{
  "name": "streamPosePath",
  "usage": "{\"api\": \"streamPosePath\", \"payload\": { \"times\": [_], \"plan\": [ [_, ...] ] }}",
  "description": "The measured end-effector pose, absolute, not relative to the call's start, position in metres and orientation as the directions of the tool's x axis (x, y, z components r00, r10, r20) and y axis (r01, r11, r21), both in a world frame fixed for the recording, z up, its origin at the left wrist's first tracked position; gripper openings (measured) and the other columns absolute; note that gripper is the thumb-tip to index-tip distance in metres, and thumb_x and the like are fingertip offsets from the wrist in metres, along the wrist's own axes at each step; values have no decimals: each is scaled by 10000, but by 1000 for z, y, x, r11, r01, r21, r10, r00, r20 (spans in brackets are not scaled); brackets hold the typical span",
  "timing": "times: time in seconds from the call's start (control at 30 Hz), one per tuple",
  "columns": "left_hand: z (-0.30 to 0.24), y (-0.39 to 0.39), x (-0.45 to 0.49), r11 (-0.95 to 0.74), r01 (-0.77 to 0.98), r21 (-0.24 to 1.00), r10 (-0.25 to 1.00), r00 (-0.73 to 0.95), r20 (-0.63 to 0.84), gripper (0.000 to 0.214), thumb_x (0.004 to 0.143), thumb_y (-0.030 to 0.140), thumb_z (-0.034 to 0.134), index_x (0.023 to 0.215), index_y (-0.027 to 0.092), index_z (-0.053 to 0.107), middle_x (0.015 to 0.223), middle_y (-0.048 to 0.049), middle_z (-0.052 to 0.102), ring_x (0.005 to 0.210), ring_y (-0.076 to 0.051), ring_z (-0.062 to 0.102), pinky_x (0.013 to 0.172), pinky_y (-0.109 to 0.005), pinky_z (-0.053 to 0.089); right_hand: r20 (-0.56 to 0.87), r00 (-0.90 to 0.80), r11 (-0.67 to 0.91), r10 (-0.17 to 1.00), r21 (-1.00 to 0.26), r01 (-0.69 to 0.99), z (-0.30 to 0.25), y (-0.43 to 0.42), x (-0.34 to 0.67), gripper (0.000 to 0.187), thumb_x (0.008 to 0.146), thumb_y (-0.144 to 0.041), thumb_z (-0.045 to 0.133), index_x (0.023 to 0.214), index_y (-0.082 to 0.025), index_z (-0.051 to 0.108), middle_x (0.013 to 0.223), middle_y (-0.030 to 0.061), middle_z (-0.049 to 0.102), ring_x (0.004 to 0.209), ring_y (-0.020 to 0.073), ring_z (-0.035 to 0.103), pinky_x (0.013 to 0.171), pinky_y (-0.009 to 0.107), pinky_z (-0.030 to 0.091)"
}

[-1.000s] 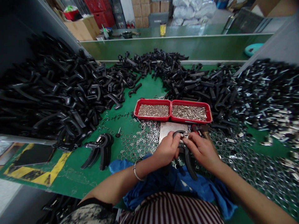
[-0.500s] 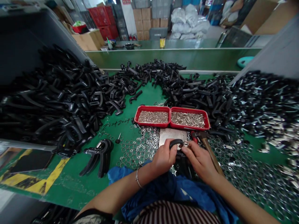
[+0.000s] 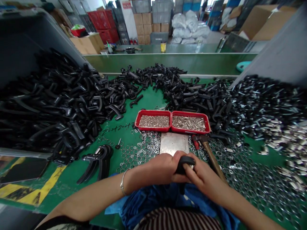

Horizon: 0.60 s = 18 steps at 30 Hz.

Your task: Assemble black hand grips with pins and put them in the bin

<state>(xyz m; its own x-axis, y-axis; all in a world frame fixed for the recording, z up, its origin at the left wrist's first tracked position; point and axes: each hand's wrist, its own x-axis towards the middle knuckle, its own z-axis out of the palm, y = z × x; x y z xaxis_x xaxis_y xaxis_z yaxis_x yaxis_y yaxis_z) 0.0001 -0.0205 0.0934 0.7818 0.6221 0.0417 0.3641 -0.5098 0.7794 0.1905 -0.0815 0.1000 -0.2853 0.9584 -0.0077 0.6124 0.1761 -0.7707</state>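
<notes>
Over my lap, both hands are closed round a black hand gripper (image 3: 184,163), a curved plastic piece with a bit of shiny metal coil at its right side. My left hand (image 3: 164,167) wraps it from the left, fingers largely hidden. My right hand (image 3: 203,179) grips it from the right, thumb against the coil. A dark handle end (image 3: 182,188) hangs below the hands. Just beyond them lies a metal plate (image 3: 174,142). Assembled hand grippers (image 3: 97,163) with coil springs stand stacked at left.
Two red trays (image 3: 153,129) of small metal pins sit beyond the plate. A hammer (image 3: 213,158) lies right of it. Metal rings (image 3: 259,179) spread across the green table. Black handles (image 3: 72,105) pile at left and back; metal-tipped parts (image 3: 285,147) heap at right.
My hands have come closer to my body and drawn together. The held piece has turned, its curved top now facing up between them. My left wrist has swung lower and flatter.
</notes>
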Motion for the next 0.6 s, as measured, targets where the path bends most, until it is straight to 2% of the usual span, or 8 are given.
{"api": "streamPosePath", "payload": {
  "times": [0.07, 0.13, 0.27, 0.37, 0.47, 0.53, 0.6],
  "plan": [
    [102, -23, 1, -532, 344, 773, 616, 784, 75, 672, 810, 597, 647, 1285, 134, 541, 831, -118, 689, 743, -251, 681, 656, -309, 492, 5, -289, 196, 957, -746, 637, 109, -85, 190, 263, 991, -347, 362, 1075, -183, 549, 911, 103, 706, 788, 223, 685, 704, 344, 531],
    [105, -14, 2, -544, 357, 760, 618, 783, 75, 698, 812, 603, 646, 1317, 141, 515, 838, -112, 690, 749, -256, 685, 656, -311, 492, 34, -276, 210, 960, -740, 639, 111, -79, 191, 280, 998, -357, 349, 1089, -182, 549, 946, 112, 709, 807, 222, 687, 698, 335, 517],
    [85, 37, 11, -577, 445, 685, 596, 803, -20, 731, 768, 625, 689, 1305, 163, 506, 995, -138, 700, 872, -290, 692, 687, -316, 496, -34, -185, 117, 982, -660, 742, 87, -34, 197, 305, 998, -380, 406, 1139, -158, 561, 977, 130, 716, 845, 238, 687, 708, 332, 487],
    [58, 73, 19, -607, 535, 587, 614, 785, -81, 648, 715, 663, 717, 1116, 169, 596, 995, -139, 701, 906, -305, 687, 718, -319, 495, 17, -182, 159, 983, -568, 807, 63, 8, 211, 292, 966, -351, 517, 1184, -167, 581, 1039, 113, 711, 928, 235, 664, 778, 335, 474],
    [47, 86, 27, -646, 579, 497, 646, 762, -50, 545, 672, 660, 756, 887, 175, 633, 799, -109, 685, 832, -309, 683, 739, -342, 486, 178, -192, 255, 965, -467, 846, 53, 34, 234, 177, 950, -290, 546, 1022, -178, 663, 1004, 91, 697, 968, 233, 611, 866, 366, 449],
    [54, 92, 32, -676, 588, 444, 657, 754, 2, 476, 729, 634, 727, 829, 177, 644, 706, -96, 652, 788, -305, 669, 752, -366, 473, 231, -186, 266, 955, -386, 883, 53, 44, 251, 192, 954, -301, 543, 924, -184, 693, 943, 89, 680, 953, 241, 585, 860, 373, 446],
    [65, 104, 41, -704, 601, 378, 669, 740, 69, 377, 863, 541, 630, 862, 165, 666, 701, -105, 649, 770, -291, 653, 767, -385, 455, 264, -160, 240, 951, -309, 920, 57, 55, 265, 222, 957, -327, 542, 920, -188, 711, 950, 102, 667, 974, 254, 565, 832, 368, 453]
  ]
}}
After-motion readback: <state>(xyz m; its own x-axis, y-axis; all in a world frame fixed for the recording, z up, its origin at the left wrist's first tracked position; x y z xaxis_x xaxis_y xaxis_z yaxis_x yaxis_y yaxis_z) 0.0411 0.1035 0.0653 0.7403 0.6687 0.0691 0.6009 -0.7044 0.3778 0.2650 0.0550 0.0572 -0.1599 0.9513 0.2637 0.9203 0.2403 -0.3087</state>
